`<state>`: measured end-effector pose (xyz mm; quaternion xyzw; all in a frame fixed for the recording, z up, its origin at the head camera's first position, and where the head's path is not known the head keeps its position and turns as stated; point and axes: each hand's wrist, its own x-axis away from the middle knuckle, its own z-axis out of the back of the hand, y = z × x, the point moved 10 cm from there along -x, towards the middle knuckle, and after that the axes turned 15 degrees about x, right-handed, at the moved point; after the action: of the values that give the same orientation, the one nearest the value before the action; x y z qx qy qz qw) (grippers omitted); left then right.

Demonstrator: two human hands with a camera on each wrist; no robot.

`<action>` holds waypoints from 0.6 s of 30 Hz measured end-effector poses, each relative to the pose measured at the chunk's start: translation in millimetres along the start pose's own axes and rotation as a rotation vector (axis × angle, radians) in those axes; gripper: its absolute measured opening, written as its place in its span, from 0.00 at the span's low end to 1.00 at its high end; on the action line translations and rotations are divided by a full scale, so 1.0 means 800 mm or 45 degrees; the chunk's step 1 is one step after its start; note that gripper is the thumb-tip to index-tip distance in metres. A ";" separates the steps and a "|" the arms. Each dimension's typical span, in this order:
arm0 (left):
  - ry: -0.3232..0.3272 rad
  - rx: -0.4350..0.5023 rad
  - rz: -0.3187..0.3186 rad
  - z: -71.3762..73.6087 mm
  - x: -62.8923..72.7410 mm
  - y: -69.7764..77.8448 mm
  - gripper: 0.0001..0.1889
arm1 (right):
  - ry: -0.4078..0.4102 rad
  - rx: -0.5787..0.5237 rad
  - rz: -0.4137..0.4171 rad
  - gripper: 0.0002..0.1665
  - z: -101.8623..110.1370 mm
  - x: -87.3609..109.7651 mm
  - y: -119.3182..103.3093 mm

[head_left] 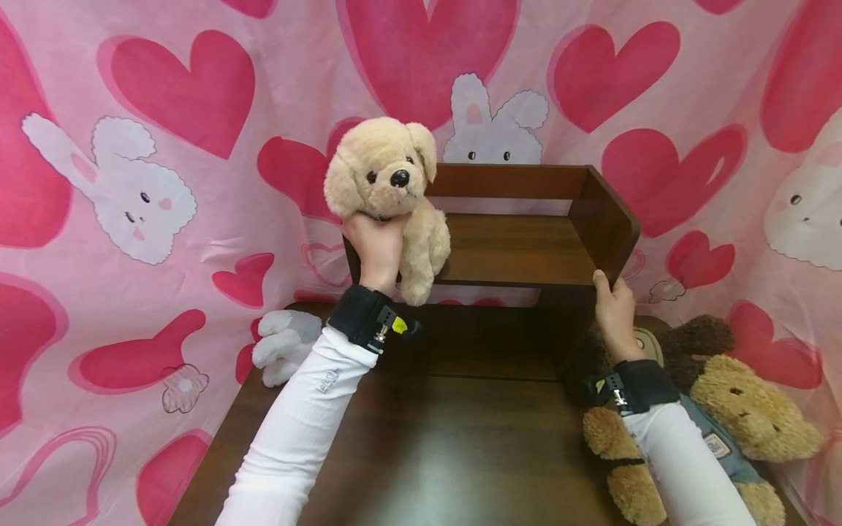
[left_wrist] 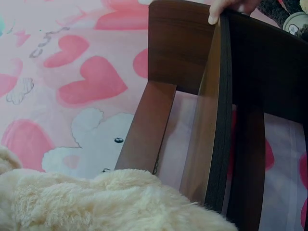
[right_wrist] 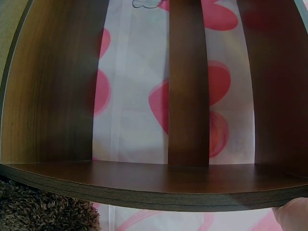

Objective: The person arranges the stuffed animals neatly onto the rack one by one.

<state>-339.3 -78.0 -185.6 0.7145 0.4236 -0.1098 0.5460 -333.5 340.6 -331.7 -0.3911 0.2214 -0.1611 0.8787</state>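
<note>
A cream plush puppy [head_left: 389, 172] is gripped by the left hand [head_left: 375, 245]; the dark-brown wooden shelf [head_left: 520, 248] is clasped at four o'clock by the right hand [head_left: 617, 318].

1. Left arm [head_left: 296, 438], white-sleeved, slants up from the bottom of the head view, left of centre, toward the middle.
2. Left hand [head_left: 376, 252], just left of centre, grips; its fingers are mostly hidden.
3. Right arm [head_left: 691, 456], also white-sleeved, reaches up and leftward from the lower right.
4. Right hand [head_left: 615, 318], right of centre, grips, thumb [head_left: 599, 282] pointing up.
</note>
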 end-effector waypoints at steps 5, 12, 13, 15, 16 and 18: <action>-0.003 -0.159 -0.012 -0.003 -0.003 0.000 0.21 | 0.010 -0.009 -0.003 0.28 0.000 0.000 0.000; -0.002 -0.331 0.020 -0.007 -0.005 -0.004 0.32 | 0.013 0.028 -0.001 0.28 0.001 0.002 -0.001; 0.002 -0.343 0.017 -0.008 -0.005 -0.004 0.33 | 0.011 0.034 -0.001 0.28 0.001 0.002 -0.001; 0.011 -0.359 0.016 -0.008 -0.006 -0.005 0.34 | 0.012 0.044 0.000 0.29 0.001 0.001 -0.001; 0.014 -0.363 0.025 -0.009 -0.007 -0.006 0.34 | 0.015 0.046 0.002 0.29 0.001 0.001 -0.001; 0.015 -0.365 0.037 -0.010 -0.008 -0.010 0.36 | 0.012 0.045 0.004 0.28 0.001 0.001 -0.001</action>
<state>-351.4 -73.9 -184.1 0.6358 0.4279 -0.0361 0.6414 -332.4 340.4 -330.8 -0.3743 0.2231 -0.1656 0.8847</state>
